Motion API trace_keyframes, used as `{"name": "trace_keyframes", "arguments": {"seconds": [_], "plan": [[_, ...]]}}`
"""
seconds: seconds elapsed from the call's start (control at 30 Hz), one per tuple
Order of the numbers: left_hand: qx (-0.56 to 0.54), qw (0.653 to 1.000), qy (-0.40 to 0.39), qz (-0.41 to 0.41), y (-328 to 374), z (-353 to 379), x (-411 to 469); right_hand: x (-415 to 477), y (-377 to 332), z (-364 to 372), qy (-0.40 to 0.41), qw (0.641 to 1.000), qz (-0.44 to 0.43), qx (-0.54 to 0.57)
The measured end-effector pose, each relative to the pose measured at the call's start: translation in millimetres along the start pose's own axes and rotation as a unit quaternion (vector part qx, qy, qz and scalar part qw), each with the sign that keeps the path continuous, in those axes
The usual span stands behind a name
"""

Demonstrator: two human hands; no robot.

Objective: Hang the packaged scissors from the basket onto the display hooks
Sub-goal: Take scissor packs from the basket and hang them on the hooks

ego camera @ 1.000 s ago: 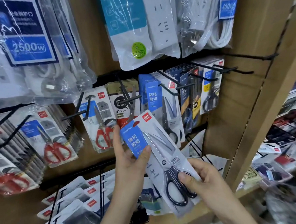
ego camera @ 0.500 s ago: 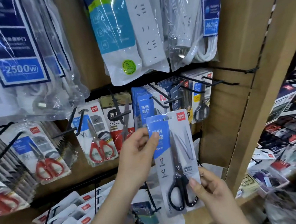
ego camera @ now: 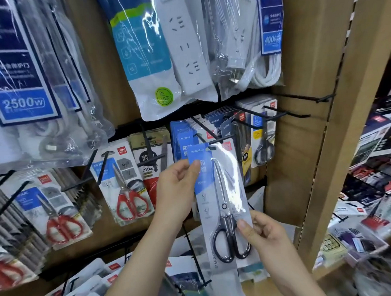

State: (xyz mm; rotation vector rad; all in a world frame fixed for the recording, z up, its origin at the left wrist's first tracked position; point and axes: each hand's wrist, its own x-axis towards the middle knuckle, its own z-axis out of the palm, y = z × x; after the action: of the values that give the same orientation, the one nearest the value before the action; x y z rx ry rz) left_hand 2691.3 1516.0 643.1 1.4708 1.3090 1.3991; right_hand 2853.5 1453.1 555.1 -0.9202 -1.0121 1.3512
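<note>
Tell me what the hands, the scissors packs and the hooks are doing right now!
black-scissors pack: upright, top hole at the middle hook tip; cannot tell if threaded.
left hand: pinches its upper left edge.
right hand: pinches its lower right side.
red-scissors pack: hangs on a hook.
far-right hook: bare.

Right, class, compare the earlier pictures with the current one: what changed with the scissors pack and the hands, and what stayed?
The pack of black-handled scissors swung from tilted to upright and rose, its hang hole now just under the tip of a display hook. The left hand still pinches its blue top, the right hand its lower end; nothing was let go. The hung red-handled scissors stayed put.
</note>
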Motion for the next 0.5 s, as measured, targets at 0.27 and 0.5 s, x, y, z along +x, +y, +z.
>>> {"name": "trace_keyframes", "arguments": {"seconds": [0.27, 0.5], "plan": [[0.083, 0.996, 0.002, -0.015, -30, -1, -15, 33, 19, 0, 0.006, 0.977, -0.064, -0.202], [0.178, 0.982, 0.06, 0.01, -46, 3, -1, 72, 23, -6, 0.024, 0.95, -0.015, -0.31]]}}
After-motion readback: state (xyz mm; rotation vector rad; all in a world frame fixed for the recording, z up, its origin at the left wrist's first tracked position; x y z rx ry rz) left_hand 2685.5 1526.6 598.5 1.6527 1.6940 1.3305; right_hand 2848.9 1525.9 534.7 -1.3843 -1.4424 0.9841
